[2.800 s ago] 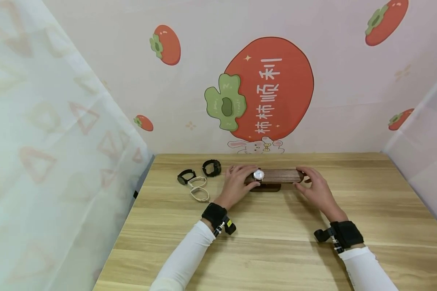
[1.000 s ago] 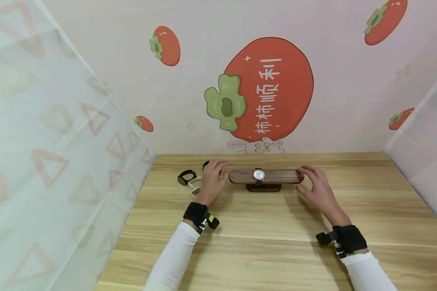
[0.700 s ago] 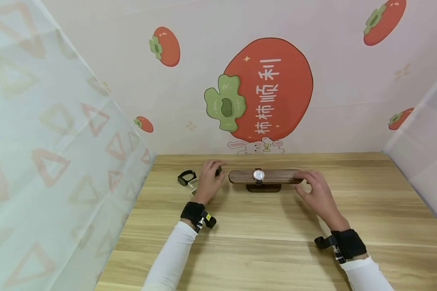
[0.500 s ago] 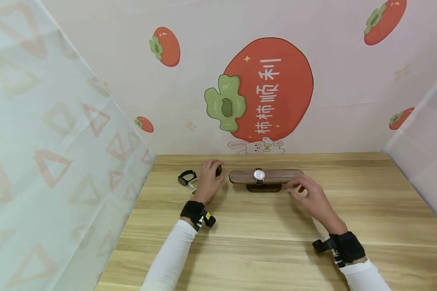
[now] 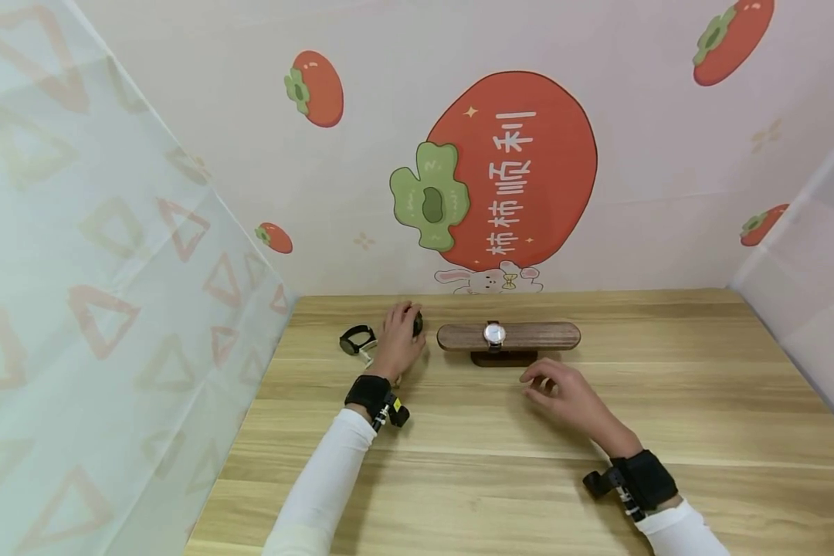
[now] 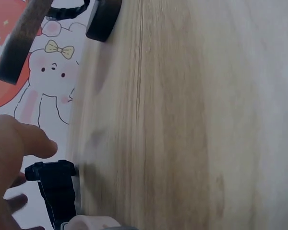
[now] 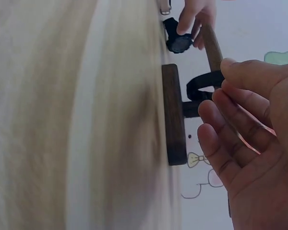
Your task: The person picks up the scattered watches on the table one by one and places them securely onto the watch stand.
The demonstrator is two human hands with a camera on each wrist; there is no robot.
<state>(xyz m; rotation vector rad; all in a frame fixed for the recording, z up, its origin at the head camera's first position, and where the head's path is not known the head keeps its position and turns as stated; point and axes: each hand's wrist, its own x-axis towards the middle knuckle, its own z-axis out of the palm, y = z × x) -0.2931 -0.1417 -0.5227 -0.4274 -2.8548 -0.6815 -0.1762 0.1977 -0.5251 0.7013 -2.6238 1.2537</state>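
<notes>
My left hand (image 5: 396, 344) is at a chunky black wristwatch (image 5: 418, 324) on the table's far left. In the left wrist view, the thumb lies just above this black watch (image 6: 57, 189), fingers behind it, with a gap showing. My right hand (image 5: 563, 394) hovers in front of the dark wooden watch stand (image 5: 542, 337), fingers loosely bent, holding nothing. A white-dial wristwatch (image 5: 494, 334) is strapped round the stand's bar. In the right wrist view, the stand's base (image 7: 175, 120) stands beyond the right fingers.
Left of the left hand lie another black wristwatch (image 5: 354, 340) and a cream-strapped watch (image 5: 367, 354), partly hidden by that hand. The wooden table (image 5: 472, 463) meets a printed backdrop (image 5: 639, 232) at the back, with side panels left and right.
My left hand has moved left from the stand to the chunky black watch. My right hand has left the stand's right end, coming nearer and leftward. The white-dial watch remains on the bar.
</notes>
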